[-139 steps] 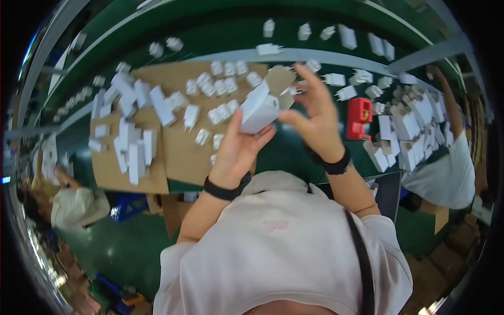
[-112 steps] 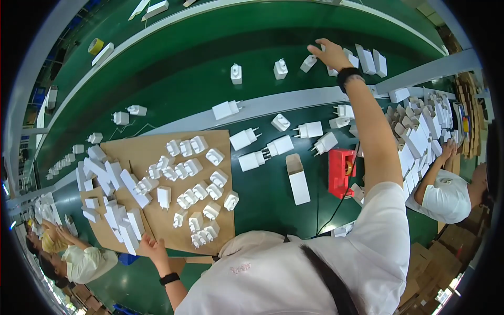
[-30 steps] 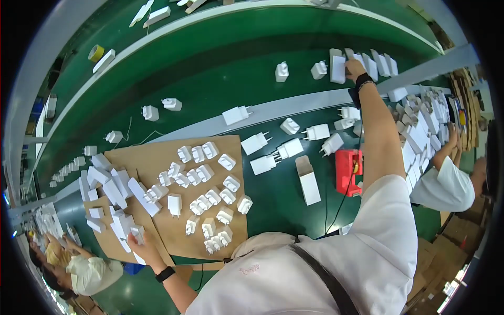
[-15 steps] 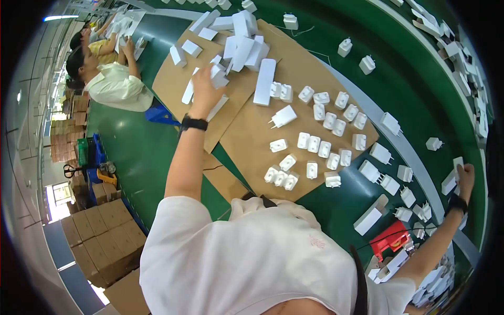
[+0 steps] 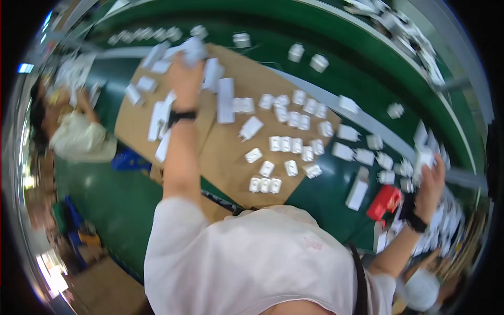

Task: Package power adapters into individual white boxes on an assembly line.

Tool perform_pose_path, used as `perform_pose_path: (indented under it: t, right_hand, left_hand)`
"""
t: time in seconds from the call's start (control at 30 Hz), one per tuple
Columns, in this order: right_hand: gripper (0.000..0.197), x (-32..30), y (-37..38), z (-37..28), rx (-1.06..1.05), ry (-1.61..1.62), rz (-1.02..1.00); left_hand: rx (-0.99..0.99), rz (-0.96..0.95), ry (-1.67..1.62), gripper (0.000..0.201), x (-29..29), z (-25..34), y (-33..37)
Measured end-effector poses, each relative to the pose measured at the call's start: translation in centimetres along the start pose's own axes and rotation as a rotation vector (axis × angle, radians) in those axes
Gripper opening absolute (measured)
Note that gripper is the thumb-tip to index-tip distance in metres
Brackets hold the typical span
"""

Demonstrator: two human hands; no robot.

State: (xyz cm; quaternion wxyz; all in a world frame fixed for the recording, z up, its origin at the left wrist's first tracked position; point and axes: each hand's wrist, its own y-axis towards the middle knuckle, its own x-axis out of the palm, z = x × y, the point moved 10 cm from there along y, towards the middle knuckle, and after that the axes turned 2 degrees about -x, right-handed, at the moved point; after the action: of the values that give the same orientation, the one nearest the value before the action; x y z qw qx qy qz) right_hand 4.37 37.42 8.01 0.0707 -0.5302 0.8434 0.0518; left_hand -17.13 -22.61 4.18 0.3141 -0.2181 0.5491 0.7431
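Note:
My left hand (image 5: 185, 81) reaches into a pile of white boxes (image 5: 211, 73) at the far left of the cardboard. Motion smears its fingers, so I cannot tell whether they hold a box. Out at the right, my right hand (image 5: 432, 185) is closed on a small white box (image 5: 423, 159), blurred too. In the middle, several white plug chargers (image 5: 285, 144) stand in loose rows on the brown cardboard (image 5: 226, 168). One larger charger (image 5: 251, 129) lies on its side there, prongs showing. A long white box (image 5: 226, 101) lies beside the pile.
A green conveyor belt (image 5: 357, 79) carrying spaced chargers curves along the far side behind a grey rail. At right are more chargers (image 5: 364, 156), an open white box (image 5: 357, 194) and a red holder (image 5: 385, 202). Another person (image 5: 81, 137) sits at the left.
The view has turned, shifting the table leftward. My left hand has moved farther into the box pile. My right hand has come back from the belt side, still with a white box.

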Motion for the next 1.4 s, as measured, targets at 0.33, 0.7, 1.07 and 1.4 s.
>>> perform_pose_path:
  t: [0.33,0.7,1.07,1.4]
  right_hand:
    - [0.036,17.4,-6.9,-0.5,0.167,0.905,-0.098]
    - [0.035,13.9,-10.6,-4.3,-0.382,0.258,0.074]
    - [0.028,14.3,-8.9,-2.7,-0.232,0.284,-0.095]
    - [0.017,13.3,-7.2,-4.7,-0.576,-0.278,-0.112]
  left_hand:
    - [-1.065,-0.949,-1.838,0.053,-4.5,16.8,-21.1]
    - [-0.666,-0.956,-1.637,0.052,-8.5,21.7,-22.8]
    - [-0.931,-1.112,-1.744,0.050,-5.4,22.1,-24.9]
    - [-0.685,-1.279,-1.596,0.048,-3.8,22.9,-23.7]
